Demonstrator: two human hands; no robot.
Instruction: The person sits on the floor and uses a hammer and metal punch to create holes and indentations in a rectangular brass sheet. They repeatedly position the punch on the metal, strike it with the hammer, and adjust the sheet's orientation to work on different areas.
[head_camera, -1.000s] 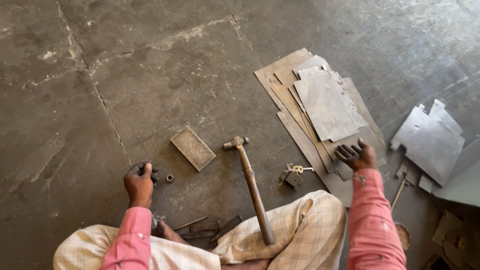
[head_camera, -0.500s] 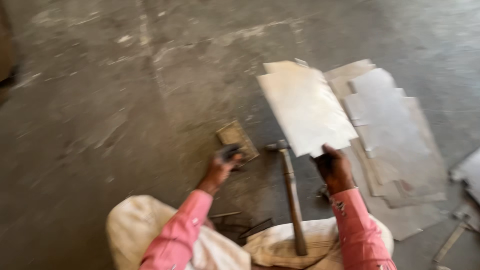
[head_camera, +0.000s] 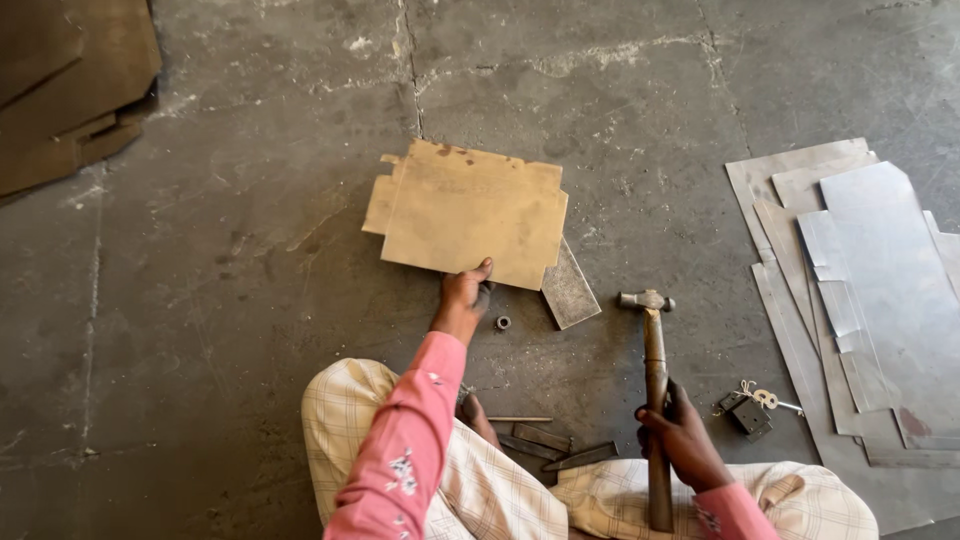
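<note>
Change in sheet: half a second ago a pale sheet was held up in the air by the right hand; now a tan sheet is seen lying flat on the concrete floor, ahead of the person's knees.
Change in left hand: it was earlier placed at the small flat block; now the left hand is set on the near edge of the sheet, thumb on top, fingers closed over the edge.
Change in right hand: the sheet has been let go; the right hand is now wrapped fully around the handle of the hammer.
Change in hammer: one second ago it lay untouched on the floor; now it is gripped low on the handle, with the head pointing away from the person and near the floor.
Sheet, appearance: a dull tan, roughly rectangular piece with notched corners and a tab on its left side; a few dark rust spots are seen near the far edge.
Sheet, position: flat, partly covering the grey flat block, whose corner shows beyond the right near edge.
Nearby, small: a ring-shaped nut lies just beside the left hand; chisels lie between the legs.
Nearby, right: a padlock with keys lies near the hammer; a stack of grey metal sheets is spread well apart to the right.
</note>
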